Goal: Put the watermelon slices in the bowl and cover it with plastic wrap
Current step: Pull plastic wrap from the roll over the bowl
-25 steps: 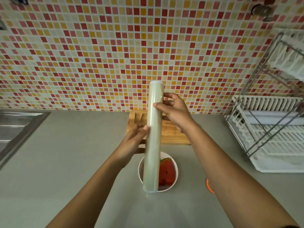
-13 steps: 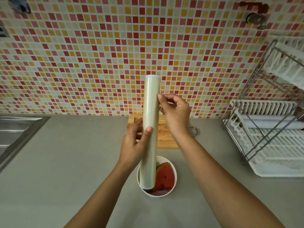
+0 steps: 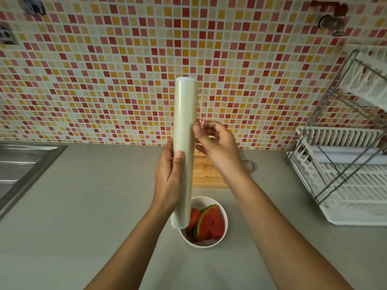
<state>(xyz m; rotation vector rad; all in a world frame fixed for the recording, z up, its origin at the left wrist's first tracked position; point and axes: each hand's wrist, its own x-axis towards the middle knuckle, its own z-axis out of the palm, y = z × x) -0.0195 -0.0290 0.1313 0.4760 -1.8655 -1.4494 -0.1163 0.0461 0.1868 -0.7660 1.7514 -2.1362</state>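
Nearest to the camera, two bare forearms reach forward over the grey table (image 3: pixel 83 206), which is bare in front and to the left of them. Between the forearms a white bowl (image 3: pixel 224 212) stands on the table, well away from the near edge of the view. In it lie the watermelon slices (image 3: pixel 209 223), red flesh up and green rind toward the left, leaning on each other.

Over the left part of the bowl hangs the lower end of the plastic wrap roll (image 3: pixel 185 147), held almost upright in the air. The left hand (image 3: pixel 169 181) is closed around the lower half of the roll, thumb on its front. The right hand (image 3: pixel 217 143) is just right of the roll, at its middle; its thumb and fingers are pinched together on a thin edge of clear film (image 3: pixel 202 114) that is lifted a little from the roll and goes up along its right side.

Behind the bowl and partly hidden by the hands, a wooden cutting board (image 3: pixel 207 174) lies against the wall, with a metal hook or ring (image 3: pixel 249 164) beside its right end. Far left is the edge of a steel sink (image 3: pixel 25 164). Far right a white dish rack (image 3: pixel 345 164) with a wire frame stands on the table. The tiled wall (image 3: pixel 104 70) in red, orange and cream closes the back, with a tap (image 3: pixel 333 21) high at the right.
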